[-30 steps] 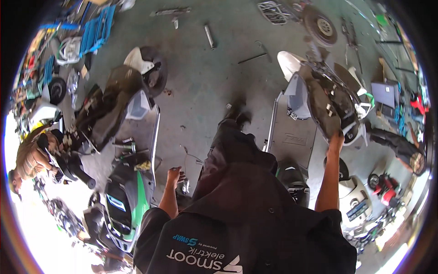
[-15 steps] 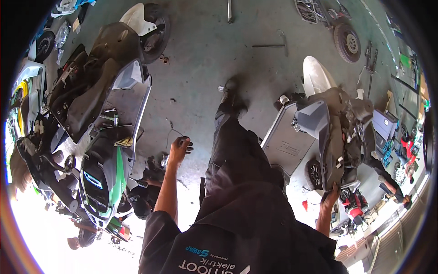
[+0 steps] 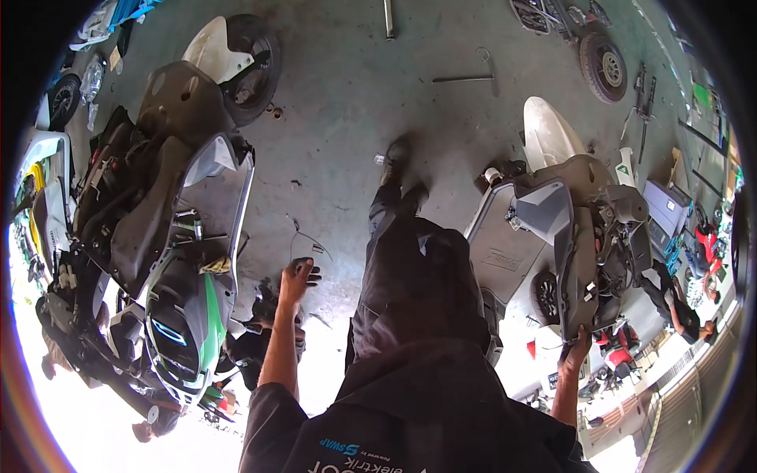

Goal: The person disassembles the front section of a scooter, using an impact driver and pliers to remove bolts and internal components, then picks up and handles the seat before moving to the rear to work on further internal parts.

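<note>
The grey, partly dismantled electric scooter with a white front mudguard (image 3: 579,229) stands at the person's right side on the floor. The right hand (image 3: 576,351) is closed around the lower edge of its dark body panel, probably to keep the scooter steady. The left hand (image 3: 298,276) hangs free with loosely spread fingers and holds nothing; it is near a second scooter with green and black panels (image 3: 169,260), but apart from it. The stained grey concrete floor (image 3: 347,102) carries a long metal rod (image 3: 461,78) and a loose black wheel (image 3: 603,67). The room looks like a crowded repair workshop.
</note>
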A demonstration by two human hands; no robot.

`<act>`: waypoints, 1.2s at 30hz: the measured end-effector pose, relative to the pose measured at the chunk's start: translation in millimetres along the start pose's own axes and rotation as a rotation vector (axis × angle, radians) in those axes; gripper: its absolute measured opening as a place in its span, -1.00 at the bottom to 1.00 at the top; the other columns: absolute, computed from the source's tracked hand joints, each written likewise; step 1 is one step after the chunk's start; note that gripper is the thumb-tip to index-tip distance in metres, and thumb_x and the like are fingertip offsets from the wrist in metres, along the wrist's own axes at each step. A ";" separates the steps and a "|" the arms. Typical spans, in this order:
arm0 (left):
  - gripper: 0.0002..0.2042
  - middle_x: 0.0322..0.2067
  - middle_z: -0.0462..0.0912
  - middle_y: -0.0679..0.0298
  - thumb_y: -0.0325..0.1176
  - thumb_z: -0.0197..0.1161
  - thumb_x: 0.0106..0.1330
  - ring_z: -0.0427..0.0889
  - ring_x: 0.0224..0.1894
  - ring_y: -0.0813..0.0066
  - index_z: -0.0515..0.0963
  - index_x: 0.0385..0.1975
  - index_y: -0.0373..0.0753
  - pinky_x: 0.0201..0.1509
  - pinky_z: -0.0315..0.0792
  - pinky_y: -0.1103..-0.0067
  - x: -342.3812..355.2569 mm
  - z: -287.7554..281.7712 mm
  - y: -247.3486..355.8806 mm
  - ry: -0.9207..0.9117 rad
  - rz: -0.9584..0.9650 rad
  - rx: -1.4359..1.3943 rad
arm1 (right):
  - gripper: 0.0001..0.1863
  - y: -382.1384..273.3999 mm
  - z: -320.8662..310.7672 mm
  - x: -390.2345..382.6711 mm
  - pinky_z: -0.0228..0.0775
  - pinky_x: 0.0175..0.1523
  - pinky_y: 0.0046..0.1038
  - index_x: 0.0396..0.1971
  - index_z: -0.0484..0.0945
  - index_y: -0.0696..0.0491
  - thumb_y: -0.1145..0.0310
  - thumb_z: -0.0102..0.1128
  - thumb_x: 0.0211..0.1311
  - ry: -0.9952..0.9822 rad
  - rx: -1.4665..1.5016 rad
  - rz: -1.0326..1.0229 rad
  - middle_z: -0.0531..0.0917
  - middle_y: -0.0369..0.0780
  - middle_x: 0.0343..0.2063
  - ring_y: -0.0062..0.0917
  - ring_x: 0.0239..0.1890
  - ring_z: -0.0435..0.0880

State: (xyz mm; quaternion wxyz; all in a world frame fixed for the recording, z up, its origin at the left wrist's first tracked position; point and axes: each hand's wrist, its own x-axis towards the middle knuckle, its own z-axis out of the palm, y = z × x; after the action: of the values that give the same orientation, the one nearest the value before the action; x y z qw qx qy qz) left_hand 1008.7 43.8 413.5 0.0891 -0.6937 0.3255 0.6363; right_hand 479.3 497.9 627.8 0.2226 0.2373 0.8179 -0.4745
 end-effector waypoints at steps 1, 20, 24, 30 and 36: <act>-0.57 -0.31 0.74 0.07 -0.06 0.23 0.44 0.76 -0.37 0.35 0.57 -0.03 -0.38 -0.33 0.60 0.51 0.2 -1.7 3.8 -0.002 0.001 0.002 | -0.49 -3.1 0.8 3.7 0.40 0.25 -0.33 0.23 0.41 0.18 0.30 0.21 0.35 -0.007 -0.035 0.006 0.57 -0.13 0.12 -0.35 0.13 0.57; -0.52 -0.24 0.74 0.07 -0.01 0.27 0.40 0.76 -0.33 0.33 0.54 0.05 -0.34 -0.27 0.62 0.49 -16.0 22.5 -69.9 -0.023 -0.286 -0.139 | -0.54 -42.3 13.9 38.6 0.51 -0.06 -0.20 0.18 0.43 -0.03 0.12 0.17 0.37 0.043 -0.262 0.214 0.64 -0.25 -0.06 -0.38 -0.21 0.70; -0.54 -0.25 0.74 0.06 -0.04 0.25 0.42 0.76 -0.33 0.33 0.53 0.04 -0.36 -0.28 0.62 0.50 -10.7 30.0 -53.4 -0.041 -0.214 -0.155 | -0.53 -38.2 26.2 39.8 0.53 -0.04 -0.22 0.22 0.41 -0.03 0.12 0.13 0.40 0.035 -0.227 0.151 0.62 -0.24 -0.01 -0.40 -0.13 0.69; -0.61 -0.26 0.72 0.06 -0.14 0.23 0.46 0.76 -0.30 0.30 0.53 0.05 -0.35 -0.26 0.63 0.48 4.1 18.5 -12.7 -0.029 -0.099 -0.149 | -0.49 -25.7 51.0 31.2 0.55 0.04 -0.24 0.19 0.41 0.12 0.08 0.10 0.43 -0.024 -0.076 0.009 0.57 -0.16 0.10 -0.36 0.04 0.65; -0.64 -0.23 0.72 0.09 -0.13 0.16 0.49 0.76 -0.30 0.28 0.53 0.08 -0.26 -0.29 0.63 0.46 0.0 14.3 22.0 -0.035 -0.001 -0.039 | -0.40 11.9 52.7 -4.5 0.58 -0.16 -0.33 0.10 0.43 0.06 -0.18 0.10 0.41 -0.241 -0.042 0.052 0.73 -0.13 -0.22 -0.37 -0.28 0.75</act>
State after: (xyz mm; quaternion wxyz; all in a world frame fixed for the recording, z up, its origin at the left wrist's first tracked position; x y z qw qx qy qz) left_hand 984.5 34.5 417.4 0.0814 -0.6842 0.3110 0.6546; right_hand 497.3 455.8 598.8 0.3367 0.1948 0.7886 -0.4762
